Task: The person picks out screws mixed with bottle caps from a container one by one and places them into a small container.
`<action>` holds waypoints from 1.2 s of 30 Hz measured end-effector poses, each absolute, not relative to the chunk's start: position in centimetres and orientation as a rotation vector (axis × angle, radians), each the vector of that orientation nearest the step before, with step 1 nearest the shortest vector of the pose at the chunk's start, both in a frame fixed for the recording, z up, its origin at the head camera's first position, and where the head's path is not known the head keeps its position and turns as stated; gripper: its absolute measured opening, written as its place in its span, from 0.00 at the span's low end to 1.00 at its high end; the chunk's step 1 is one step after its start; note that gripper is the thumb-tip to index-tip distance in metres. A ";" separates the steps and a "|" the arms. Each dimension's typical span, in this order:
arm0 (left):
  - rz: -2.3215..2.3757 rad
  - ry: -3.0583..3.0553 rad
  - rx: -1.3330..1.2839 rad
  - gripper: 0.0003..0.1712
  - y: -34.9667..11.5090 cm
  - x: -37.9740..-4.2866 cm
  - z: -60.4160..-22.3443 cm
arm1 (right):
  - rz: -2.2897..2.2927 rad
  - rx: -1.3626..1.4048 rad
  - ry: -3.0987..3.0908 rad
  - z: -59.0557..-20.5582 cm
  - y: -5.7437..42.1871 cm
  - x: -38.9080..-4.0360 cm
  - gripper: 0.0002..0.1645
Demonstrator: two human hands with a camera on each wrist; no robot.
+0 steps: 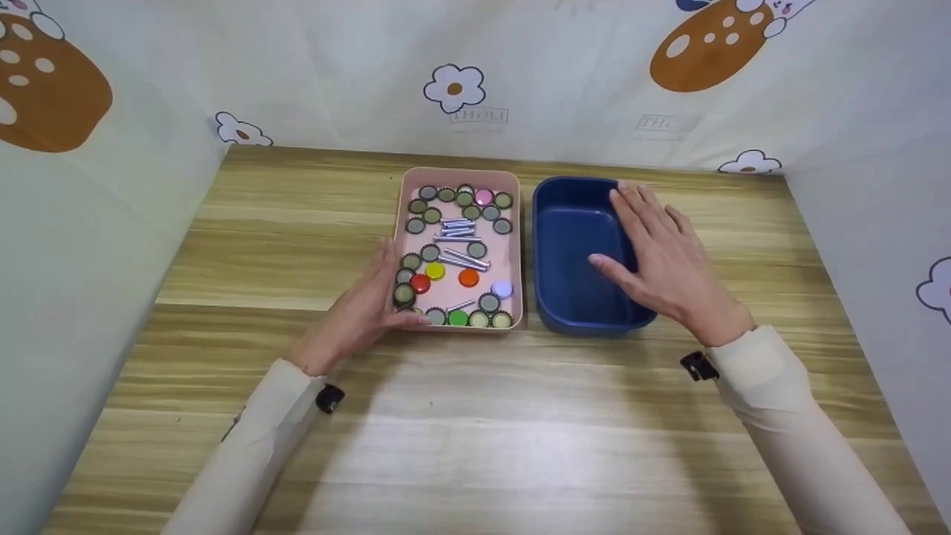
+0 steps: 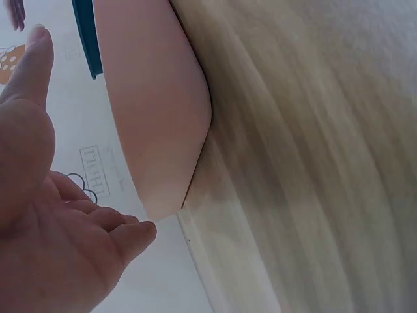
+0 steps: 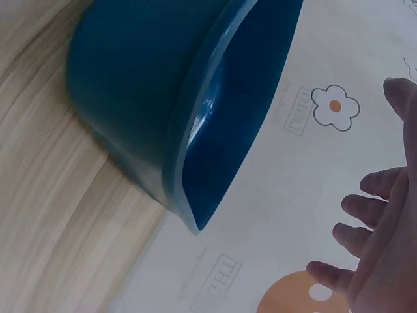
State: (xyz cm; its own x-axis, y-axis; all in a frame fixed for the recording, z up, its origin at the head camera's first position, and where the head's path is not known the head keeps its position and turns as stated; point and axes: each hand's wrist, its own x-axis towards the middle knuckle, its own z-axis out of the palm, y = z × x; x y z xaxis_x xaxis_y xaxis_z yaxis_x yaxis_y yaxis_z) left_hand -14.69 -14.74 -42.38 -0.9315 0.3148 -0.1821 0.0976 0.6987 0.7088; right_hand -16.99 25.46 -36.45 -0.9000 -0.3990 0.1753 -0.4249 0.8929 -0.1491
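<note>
A shallow pink tray (image 1: 461, 178) holds several bottle caps, most showing their dull undersides, with a red cap (image 1: 420, 284), a yellow cap (image 1: 435, 270) and a green cap (image 1: 458, 318) among them. Several silver screws (image 1: 458, 231) lie in its middle. At the tray's left side is my left hand (image 1: 353, 312), fingers extended, thumb by the near left corner. A deeper navy-blue tub (image 1: 576, 260) stands to the right of the tray with nothing in it. My right hand (image 1: 665, 256) is over the tub's right rim, fingers straight; contact cannot be told.
Both containers stand on a wood-grain table (image 1: 446, 416). A pale cloth (image 1: 334, 82) printed with flowers hangs behind the table and along both sides. Dark wrist pieces (image 1: 330, 399) sit on the sleeves. A narrow gap separates tray and tub.
</note>
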 end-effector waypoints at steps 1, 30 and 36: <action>1.092 2.608 0.324 0.72 -14.7 -14.7 -42.5 | 0.277 0.650 -2.912 -36.5 25.3 -17.0 0.52; 1.285 2.503 0.265 0.66 -14.3 -14.5 -44.7 | 0.341 0.852 -2.880 -38.2 19.4 -16.1 0.46; 1.305 2.500 0.283 0.63 -14.4 -14.6 -44.6 | 0.353 0.873 -2.892 -38.3 17.9 -16.2 0.44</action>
State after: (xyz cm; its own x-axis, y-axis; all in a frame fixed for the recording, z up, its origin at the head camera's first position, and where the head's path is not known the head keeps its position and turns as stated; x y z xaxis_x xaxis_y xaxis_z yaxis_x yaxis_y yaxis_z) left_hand -14.64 -14.37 -44.62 -0.9335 0.3116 -0.1775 0.0326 0.5666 0.8234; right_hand -16.17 17.89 -38.31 -0.8305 -0.5331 0.1615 -0.5563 0.8087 -0.1913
